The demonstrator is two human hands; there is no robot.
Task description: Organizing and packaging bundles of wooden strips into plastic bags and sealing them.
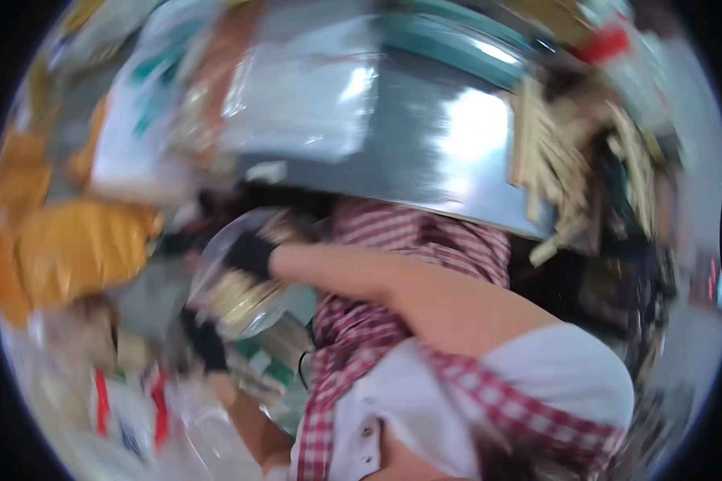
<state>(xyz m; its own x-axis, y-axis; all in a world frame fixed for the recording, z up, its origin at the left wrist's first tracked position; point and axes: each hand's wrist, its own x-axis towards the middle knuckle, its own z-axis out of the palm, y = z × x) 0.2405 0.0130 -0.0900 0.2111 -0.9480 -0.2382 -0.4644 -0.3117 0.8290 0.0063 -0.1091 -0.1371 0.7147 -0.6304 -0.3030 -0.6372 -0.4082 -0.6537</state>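
Observation:
A clear plastic bag with pale, thin sticks inside is off to my left, low beside the table. My right arm reaches across my body, and my right hand, in a black glove, is closed on the bag's upper part. Against the bag's lower left side is my left hand, also black-gloved and closed on its edge. Motion blur smears the fingertips of both. A checked red and white apron covers my lap.
A shiny metal tabletop lies ahead, with clear plastic sheeting on its left part. Pale wooden sticks are heaped at its right end. Yellow-orange sacks stand far left, and a white bag with red stripes lies lower left.

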